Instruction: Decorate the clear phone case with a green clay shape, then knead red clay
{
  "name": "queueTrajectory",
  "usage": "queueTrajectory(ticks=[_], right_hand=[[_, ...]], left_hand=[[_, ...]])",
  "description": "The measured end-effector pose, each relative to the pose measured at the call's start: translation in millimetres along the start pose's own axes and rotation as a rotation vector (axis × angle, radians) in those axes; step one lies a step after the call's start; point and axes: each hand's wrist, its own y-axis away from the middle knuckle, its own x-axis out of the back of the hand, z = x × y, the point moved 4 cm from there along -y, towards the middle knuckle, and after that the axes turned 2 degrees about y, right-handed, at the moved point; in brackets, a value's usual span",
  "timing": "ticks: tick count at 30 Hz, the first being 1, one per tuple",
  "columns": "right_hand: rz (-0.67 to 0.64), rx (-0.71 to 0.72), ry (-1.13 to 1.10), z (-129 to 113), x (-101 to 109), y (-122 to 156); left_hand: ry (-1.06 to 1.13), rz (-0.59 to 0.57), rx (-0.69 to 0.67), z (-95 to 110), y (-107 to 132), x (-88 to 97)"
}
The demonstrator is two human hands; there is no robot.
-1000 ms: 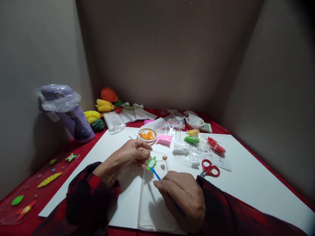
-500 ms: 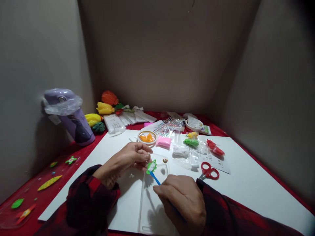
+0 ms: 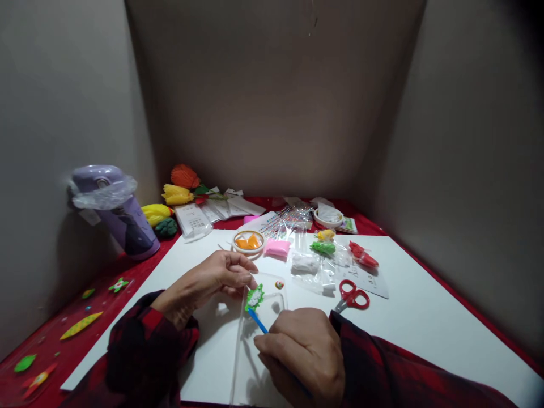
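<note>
Between the thumb and fingers of my left hand (image 3: 223,275) is a small green clay piece (image 3: 249,303) with a jagged edge and a bumpy white centre. My right hand (image 3: 304,354) grips a blue modelling tool (image 3: 258,321) like a pen. Its tip touches the lower edge of the clay piece, or lies very close to it. Below both hands lies a clear plastic case (image 3: 238,362), partly hidden by my right hand. On the case's far end sits a small round multicoloured piece (image 3: 279,284).
Red-handled scissors (image 3: 353,296) lie right of my right hand. Beyond are bagged white clay (image 3: 305,263), pink clay (image 3: 277,248) and a round tub (image 3: 249,242) with orange clay. A purple bottle (image 3: 127,221) stands at left, near decorated clay shapes (image 3: 80,326) on a clear sheet.
The view has shifted slightly, so most things appear a little further left. The green clay piece has tilted in my left fingers, and the tool tip stays at its lower edge.
</note>
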Motion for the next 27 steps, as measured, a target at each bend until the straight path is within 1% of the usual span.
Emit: queueTrajectory(ticks=[6, 10, 15, 18, 19, 21, 24, 25, 27], right_hand=[[0.038, 0.05, -0.025, -1.5, 3.0, -0.5], [0.057, 0.018, -0.021, -4.0, 6.1, -3.4], [0.07, 0.002, -0.049, -9.5, 7.0, -4.6], [0.085, -0.012, -0.07, -6.8, 10.7, -5.8], [0.077, -0.006, -0.08, -3.8, 12.9, -7.2], [0.02, 0.041, -0.114, 5.9, 18.2, -12.5], [0.063, 0.041, -0.147, 32.5, 34.9, -26.8], [0.066, 0.038, -0.137, 42.2, 40.0, -32.4], [0.108, 0.009, -0.084, 61.7, 49.8, -42.6]], left_hand=[[-0.005, 0.004, 0.031, 3.2, 1.2, -1.2], [0.004, -0.002, 0.037, 1.7, -1.5, 0.6], [-0.027, 0.017, 0.047, 1.4, -1.5, 1.2], [-0.043, 0.021, 0.051, -0.5, -2.4, 2.4], [-0.044, 0.017, 0.053, -1.9, -3.2, 3.2], [-0.064, 0.005, 0.044, -4.5, -4.7, 5.0], [-0.171, -0.013, 0.014, -4.1, -5.0, 5.1], [-0.21, -0.021, 0.006, -2.8, -4.5, 4.2], [-0.295, 0.001, 0.021, 0.0, -3.2, 3.8]])
